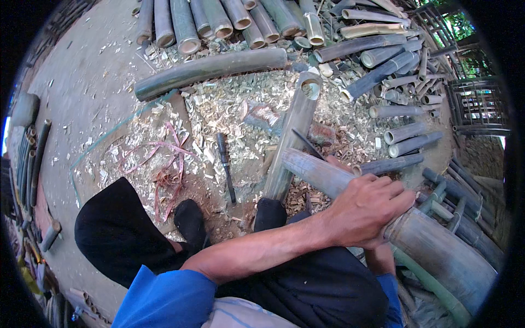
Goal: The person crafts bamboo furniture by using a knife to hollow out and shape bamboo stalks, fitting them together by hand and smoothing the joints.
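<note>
The left hand (pixel 365 210) grips a thick bamboo pole (pixel 415 235) slanting across the person's lap, above the chip-strewn ground (pixel 219 109); the right hand is hidden beneath, its state unclear.

Seated person's left hand (pixel 365 210) grips a thick bamboo culm (pixel 383 218) lying across the lap; the right hand is hidden beneath it. A second bamboo pole (pixel 295 131) rests between the feet, with a dark-handled knife (pixel 225 164), pink strapping (pixel 164 164) and shavings (pixel 229 109) on the ground.
</note>
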`<state>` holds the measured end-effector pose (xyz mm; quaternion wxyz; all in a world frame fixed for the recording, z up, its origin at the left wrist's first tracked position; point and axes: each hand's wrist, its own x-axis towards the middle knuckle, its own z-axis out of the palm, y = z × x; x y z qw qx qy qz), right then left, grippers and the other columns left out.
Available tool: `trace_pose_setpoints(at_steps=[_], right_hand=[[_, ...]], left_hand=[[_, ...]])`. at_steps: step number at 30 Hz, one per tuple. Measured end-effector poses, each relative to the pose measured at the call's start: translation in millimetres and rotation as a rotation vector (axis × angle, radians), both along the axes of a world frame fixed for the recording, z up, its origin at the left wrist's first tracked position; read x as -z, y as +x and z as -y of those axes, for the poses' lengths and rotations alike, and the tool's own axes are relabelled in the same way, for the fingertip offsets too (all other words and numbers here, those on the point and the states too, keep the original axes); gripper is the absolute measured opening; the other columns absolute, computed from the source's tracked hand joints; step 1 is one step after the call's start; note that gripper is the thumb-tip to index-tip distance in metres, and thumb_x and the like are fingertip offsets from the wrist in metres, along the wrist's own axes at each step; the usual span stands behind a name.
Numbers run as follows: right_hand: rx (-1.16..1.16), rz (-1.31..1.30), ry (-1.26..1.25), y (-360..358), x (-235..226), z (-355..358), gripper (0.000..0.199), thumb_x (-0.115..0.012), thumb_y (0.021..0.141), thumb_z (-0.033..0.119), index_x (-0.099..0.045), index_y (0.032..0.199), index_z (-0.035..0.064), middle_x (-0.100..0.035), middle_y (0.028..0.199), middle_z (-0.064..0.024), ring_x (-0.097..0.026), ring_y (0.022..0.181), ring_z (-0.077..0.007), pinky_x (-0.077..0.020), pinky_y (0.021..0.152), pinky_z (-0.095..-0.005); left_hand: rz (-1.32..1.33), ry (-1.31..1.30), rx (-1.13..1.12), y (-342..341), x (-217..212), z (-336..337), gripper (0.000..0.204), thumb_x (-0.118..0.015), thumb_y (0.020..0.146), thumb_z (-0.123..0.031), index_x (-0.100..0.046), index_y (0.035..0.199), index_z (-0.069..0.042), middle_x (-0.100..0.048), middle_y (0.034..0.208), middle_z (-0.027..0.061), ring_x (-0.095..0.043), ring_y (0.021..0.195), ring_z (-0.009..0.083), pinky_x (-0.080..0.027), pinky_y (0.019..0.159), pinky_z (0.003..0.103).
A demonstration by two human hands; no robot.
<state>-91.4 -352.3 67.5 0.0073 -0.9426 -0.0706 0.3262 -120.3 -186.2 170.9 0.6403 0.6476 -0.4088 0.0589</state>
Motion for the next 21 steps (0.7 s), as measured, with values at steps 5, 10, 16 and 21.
trace_pose_setpoints(at_steps=[5, 10, 16, 21], right_hand=[[0.059, 0.073, 0.014, -0.5, 10.3, 12.6, 0.048, -0.065, 0.092, 0.023, -0.056, 0.133, -0.0011, -0.059, 0.123, -0.0213, -0.059, 0.106, -0.0323, -0.0475, 0.092, -0.0438], [0.509, 0.416, 0.179, -73.3, 71.3, 58.6, 0.050, -0.065, 0.092, 0.024, -0.055, 0.134, -0.0015, -0.059, 0.128, -0.0225, -0.059, 0.111, -0.0343, -0.0468, 0.095, -0.0452], [0.575, 0.826, 0.519, -112.7, 175.7, 22.8, 0.053, -0.064, 0.093, 0.028, -0.054, 0.136, -0.0017, -0.058, 0.132, -0.0232, -0.058, 0.117, -0.0383, -0.0456, 0.099, -0.0478], [0.844, 0.660, 0.990, -128.3, 143.0, 10.2, 0.064, -0.057, 0.099, 0.039, -0.043, 0.148, 0.0017, -0.048, 0.148, -0.0178, -0.044, 0.134, -0.0340, -0.0354, 0.112, -0.0474]], left_hand=[[0.014, 0.014, 0.010, 3.8, 0.6, -5.1, 0.067, -0.086, 0.051, -0.021, -0.054, 0.109, -0.009, -0.059, 0.093, 0.0080, -0.064, 0.094, 0.0315, -0.051, 0.078, 0.045], [-0.090, -0.071, -0.055, 34.0, 16.4, -10.3, 0.072, -0.088, 0.057, -0.022, -0.055, 0.118, -0.007, -0.064, 0.106, 0.0121, -0.064, 0.102, 0.0366, -0.051, 0.086, 0.047], [-0.310, 0.333, -0.003, 47.5, 116.4, -25.8, 0.073, -0.083, 0.071, -0.025, -0.053, 0.135, -0.005, -0.066, 0.121, 0.0212, -0.065, 0.112, 0.0395, -0.052, 0.095, 0.046], [-0.445, 0.400, 0.137, 48.1, 110.3, -10.8, 0.080, -0.081, 0.077, -0.028, -0.048, 0.145, 0.000, -0.067, 0.124, 0.0215, -0.067, 0.113, 0.0333, -0.052, 0.098, 0.044]])
